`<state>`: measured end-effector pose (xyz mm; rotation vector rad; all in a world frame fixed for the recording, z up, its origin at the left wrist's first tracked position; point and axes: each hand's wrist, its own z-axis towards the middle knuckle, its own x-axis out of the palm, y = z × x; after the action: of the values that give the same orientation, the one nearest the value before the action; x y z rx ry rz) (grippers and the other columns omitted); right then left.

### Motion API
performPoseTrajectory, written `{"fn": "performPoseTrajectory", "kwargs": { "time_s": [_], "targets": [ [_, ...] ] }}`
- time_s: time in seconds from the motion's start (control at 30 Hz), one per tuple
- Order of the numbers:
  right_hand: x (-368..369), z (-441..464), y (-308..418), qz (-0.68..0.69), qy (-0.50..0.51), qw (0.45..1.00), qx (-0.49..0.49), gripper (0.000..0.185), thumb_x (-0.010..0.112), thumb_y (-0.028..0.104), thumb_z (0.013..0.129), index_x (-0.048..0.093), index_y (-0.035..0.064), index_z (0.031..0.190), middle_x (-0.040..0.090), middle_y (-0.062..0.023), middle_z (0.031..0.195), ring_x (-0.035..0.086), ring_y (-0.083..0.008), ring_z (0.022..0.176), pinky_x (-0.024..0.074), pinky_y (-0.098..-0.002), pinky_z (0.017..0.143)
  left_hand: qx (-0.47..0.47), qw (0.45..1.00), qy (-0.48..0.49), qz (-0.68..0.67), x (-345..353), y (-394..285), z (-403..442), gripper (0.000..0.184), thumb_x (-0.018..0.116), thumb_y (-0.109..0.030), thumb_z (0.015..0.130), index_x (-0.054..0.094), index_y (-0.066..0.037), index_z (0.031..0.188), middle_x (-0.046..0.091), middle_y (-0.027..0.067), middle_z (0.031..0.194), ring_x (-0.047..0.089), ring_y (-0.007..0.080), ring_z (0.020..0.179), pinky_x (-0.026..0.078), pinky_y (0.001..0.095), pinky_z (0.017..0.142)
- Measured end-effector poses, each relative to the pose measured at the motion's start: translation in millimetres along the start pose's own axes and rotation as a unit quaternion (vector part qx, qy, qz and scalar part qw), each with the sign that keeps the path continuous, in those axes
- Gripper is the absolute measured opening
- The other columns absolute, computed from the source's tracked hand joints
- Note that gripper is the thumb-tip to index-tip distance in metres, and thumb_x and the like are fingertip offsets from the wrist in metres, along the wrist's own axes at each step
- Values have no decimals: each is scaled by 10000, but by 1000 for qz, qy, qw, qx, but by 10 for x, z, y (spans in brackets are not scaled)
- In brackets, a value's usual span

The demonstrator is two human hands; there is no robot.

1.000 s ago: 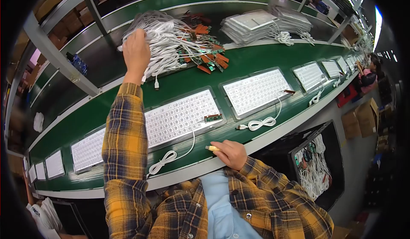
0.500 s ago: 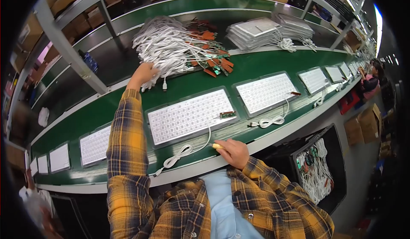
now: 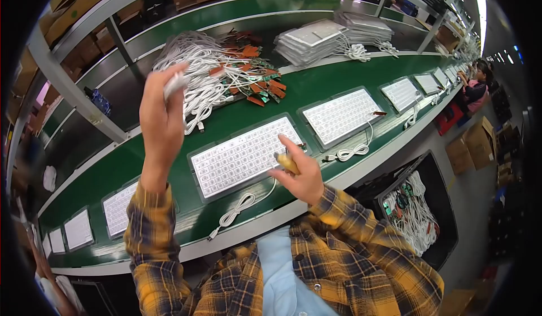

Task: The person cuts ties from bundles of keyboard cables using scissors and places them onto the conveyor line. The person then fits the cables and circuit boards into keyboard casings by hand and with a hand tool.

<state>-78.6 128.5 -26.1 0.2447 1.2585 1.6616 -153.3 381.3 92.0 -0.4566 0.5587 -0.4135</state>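
Note:
My left hand (image 3: 162, 110) is raised in front of the pile of white cables (image 3: 197, 70), its fingers closed on a white cable (image 3: 176, 84). Orange and green circuit boards (image 3: 261, 84) lie at the pile's right end. Over the right end of the nearest white keyboard panel (image 3: 243, 158), my right hand (image 3: 300, 172) holds a small yellow object (image 3: 288, 163) between fingers and palm, with the index finger stretched out. This hand partly covers the panel's small board. From the panel a coiled white cable (image 3: 240, 206) runs down to the front edge.
More keyboard panels (image 3: 343, 115) line the green belt (image 3: 186, 194) on both sides. Stacked clear trays (image 3: 310, 39) stand at the back. A black bin (image 3: 446, 225) of cables is below right. Other people (image 3: 477, 87) are at the far right and behind the line.
My left hand has lifted up from the cable pile with a white cable in it. My right hand has risen from the front edge and moved over the panel with the yellow object.

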Motion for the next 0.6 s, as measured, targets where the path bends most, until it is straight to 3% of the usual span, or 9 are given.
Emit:
{"fn": "performPoseTrajectory", "kwargs": {
  "time_s": [0.07, 0.1, 0.2, 0.27, 0.4, 0.53, 0.6],
  "targets": [
    [-20, 233, 116, -1, -15, 1000, -11, 428, 753, 155, 783, 652, 115, 1197, 691, -55, 942, 604, -168, 666, 489, -268, 615, 89, 993, 62, 42, -59, -316, -247, 379, 602, 38, 825, 638, -51, 1192, 604, 64, 975, 521, 194, 756, 431, 289, 677],
    [4, 316, 142, -42, 3, 997, -67, 389, 748, 151, 775, 653, 117, 1150, 682, -49, 922, 598, -171, 660, 483, -272, 606, 109, 987, 87, 74, -112, -449, -404, 399, 618, 46, 786, 653, -51, 1172, 603, 69, 954, 517, 206, 749, 428, 294, 669],
    [212, 417, 200, -139, 70, 957, -245, 271, 733, 140, 749, 658, 122, 1010, 652, -33, 860, 582, -182, 640, 466, -286, 580, 8, 982, 142, 122, -416, -684, -873, 388, 653, 16, 762, 666, -55, 1143, 603, 64, 919, 528, 195, 756, 427, 300, 680],
    [371, 276, 92, -160, 136, 953, -217, 165, 709, 146, 734, 601, 122, 857, 593, -23, 773, 563, -195, 637, 443, -297, 561, -55, 976, 137, 159, -679, -656, -1081, 389, 658, 13, 757, 666, -55, 1140, 604, 64, 918, 530, 198, 753, 428, 306, 697],
    [696, 53, 117, -136, 267, 931, -207, 124, 685, 183, 772, 597, 126, 839, 563, -21, 727, 560, -199, 652, 451, -321, 572, -222, 938, 106, 245, -1414, -666, -1699, 391, 672, 4, 743, 667, -56, 1130, 606, 62, 916, 538, 207, 744, 430, 324, 747],
    [1218, -158, 184, -26, 370, 901, -227, 91, 680, 165, 789, 629, 109, 839, 620, -28, 793, 575, -209, 724, 453, -319, 595, -280, 816, 193, 468, -1932, -410, -2359, 399, 672, 12, 733, 660, -53, 1126, 612, 65, 921, 549, 234, 777, 422, 348, 835],
    [1464, -224, 211, -12, 403, 889, -216, 88, 673, 170, 800, 630, 106, 842, 620, -34, 798, 575, -216, 724, 455, -324, 601, -262, 728, 247, 583, -2003, -340, -2631, 385, 670, -9, 756, 651, -49, 1139, 637, 78, 980, 575, 265, 880, 410, 367, 910]
  ]
}}
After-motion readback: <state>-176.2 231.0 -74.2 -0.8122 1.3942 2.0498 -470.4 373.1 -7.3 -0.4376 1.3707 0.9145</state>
